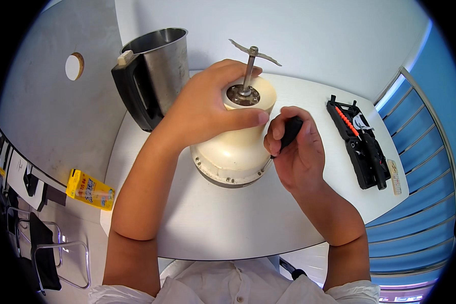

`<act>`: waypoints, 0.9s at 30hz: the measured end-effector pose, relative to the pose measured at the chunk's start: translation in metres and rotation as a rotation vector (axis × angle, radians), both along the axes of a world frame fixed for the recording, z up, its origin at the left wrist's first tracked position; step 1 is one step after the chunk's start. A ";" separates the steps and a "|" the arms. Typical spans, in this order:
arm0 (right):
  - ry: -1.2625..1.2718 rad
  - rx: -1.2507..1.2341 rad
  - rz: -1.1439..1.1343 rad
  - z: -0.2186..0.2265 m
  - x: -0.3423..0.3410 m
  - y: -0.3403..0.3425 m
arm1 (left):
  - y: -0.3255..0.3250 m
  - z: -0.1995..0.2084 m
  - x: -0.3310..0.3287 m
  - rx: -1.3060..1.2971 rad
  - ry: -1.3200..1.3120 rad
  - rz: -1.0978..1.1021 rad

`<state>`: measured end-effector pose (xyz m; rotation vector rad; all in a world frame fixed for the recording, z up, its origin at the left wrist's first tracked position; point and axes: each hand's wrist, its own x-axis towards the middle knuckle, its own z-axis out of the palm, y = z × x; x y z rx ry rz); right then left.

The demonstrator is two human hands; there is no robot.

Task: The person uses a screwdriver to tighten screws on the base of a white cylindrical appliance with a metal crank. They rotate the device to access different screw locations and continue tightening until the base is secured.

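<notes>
A cream-coloured soymilk maker head (225, 152) stands upside down on the white table, its metal shaft and curved blade (254, 51) pointing up. My left hand (202, 104) wraps around its narrower upper part, fingers behind and thumb across the front. A screwdriver (291, 133) with a black handle is gripped in my right hand (304, 157), at the right side of the head. Its tip reaches the lower rim; whether it sits in a screw I cannot tell. Small screw holes or screws dot that rim, above a grey base.
Behind my left arm stands a steel jug (168, 66) with a black handle. An opened black tool case (362, 147) lies on the right. A yellow box (90, 190) is at the left table edge, beside a grey panel (45, 111). Metal railings (441, 126) run along the right.
</notes>
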<state>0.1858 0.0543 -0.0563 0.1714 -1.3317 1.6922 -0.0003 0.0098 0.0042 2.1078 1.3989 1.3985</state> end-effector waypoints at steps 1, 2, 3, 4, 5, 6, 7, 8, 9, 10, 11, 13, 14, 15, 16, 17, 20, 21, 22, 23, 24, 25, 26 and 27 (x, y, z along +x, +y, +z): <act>0.011 -0.001 -0.005 0.000 0.000 0.000 | 0.000 0.000 0.000 -0.007 -0.008 0.000; 0.034 -0.013 -0.004 0.000 -0.001 -0.001 | 0.000 0.001 0.001 -0.007 -0.008 -0.001; 0.056 -0.025 -0.003 0.000 -0.002 -0.002 | 0.000 0.001 0.001 -0.006 -0.007 -0.003; 0.078 -0.038 -0.001 -0.001 -0.003 -0.003 | 0.000 0.001 0.001 -0.007 -0.006 -0.003; 0.099 -0.018 -0.009 -0.001 -0.003 -0.003 | 0.000 0.000 0.001 -0.008 -0.010 -0.001; 0.120 0.002 -0.018 -0.001 -0.004 -0.003 | 0.000 0.000 0.001 -0.008 -0.013 0.002; 0.139 0.022 -0.026 -0.001 -0.004 -0.003 | -0.001 0.000 0.001 -0.008 -0.018 0.005; 0.113 0.040 -0.045 -0.001 -0.003 -0.002 | 0.000 -0.001 0.000 -0.014 -0.032 0.010; 0.086 0.059 -0.063 -0.001 -0.001 0.000 | 0.002 -0.002 -0.003 -0.020 -0.046 0.015; 0.061 0.078 -0.082 -0.001 0.000 0.001 | 0.004 -0.003 -0.005 -0.025 -0.059 0.021; 0.057 0.086 -0.097 0.000 0.000 0.000 | 0.005 -0.004 -0.006 -0.022 -0.060 0.027; 0.050 0.102 -0.125 0.004 -0.002 -0.001 | 0.007 -0.005 -0.008 -0.016 -0.062 0.042; 0.032 0.114 -0.117 0.004 -0.001 -0.001 | 0.007 -0.004 -0.009 -0.019 -0.060 0.040; 0.015 0.126 -0.109 0.004 0.000 0.000 | 0.006 -0.003 -0.008 -0.022 -0.058 0.038; -0.002 0.138 -0.103 0.004 0.000 0.000 | 0.005 -0.002 -0.008 -0.024 -0.056 0.035; -0.021 0.114 -0.087 0.004 0.001 -0.001 | 0.005 -0.002 -0.008 -0.024 -0.052 0.029; -0.065 0.073 -0.055 0.003 0.001 -0.003 | 0.004 -0.001 -0.007 -0.028 -0.048 0.020; -0.072 0.080 -0.055 0.001 0.001 -0.003 | 0.002 -0.001 -0.005 -0.031 -0.051 0.021; -0.079 0.088 -0.056 0.001 0.001 -0.002 | 0.002 0.000 -0.003 -0.033 -0.054 0.020; -0.064 0.081 -0.066 0.000 0.001 -0.003 | 0.003 -0.001 -0.003 -0.009 -0.044 0.014; -0.050 0.075 -0.075 -0.001 -0.001 -0.004 | 0.004 -0.002 -0.002 0.014 -0.034 0.009; -0.035 0.068 -0.084 -0.002 -0.002 -0.004 | 0.004 -0.003 -0.002 0.037 -0.024 0.003; -0.018 0.057 -0.077 -0.002 -0.004 -0.005 | 0.004 -0.003 -0.001 0.046 -0.012 0.001; -0.001 0.046 -0.070 -0.003 -0.006 -0.006 | 0.004 -0.003 -0.001 0.054 -0.001 -0.002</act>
